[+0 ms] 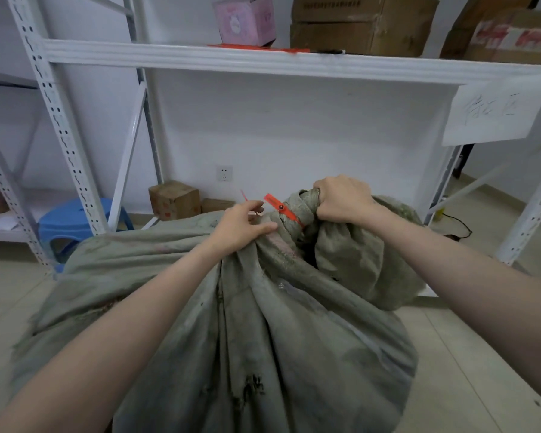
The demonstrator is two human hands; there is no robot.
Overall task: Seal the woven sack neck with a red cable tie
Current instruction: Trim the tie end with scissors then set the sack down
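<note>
Woven sack neck (289, 215), frame centre, clenched in the right hand (341, 198), red cable tie (281, 207) tail pinched by the left hand (241, 225); slackening either grip could let gathered folds slip free.

We list a storeroom: white perforated steel shelving (200, 62) carrying brown cardboard cartons (356, 26) and a pink printed box (245, 18), a handwritten white paper label (494, 115) hung on its beam, pale tiled floor (481, 354) beneath.

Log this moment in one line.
left hand: pinches red cable tie | right hand: grips woven sack neck | tie: round neck
</note>
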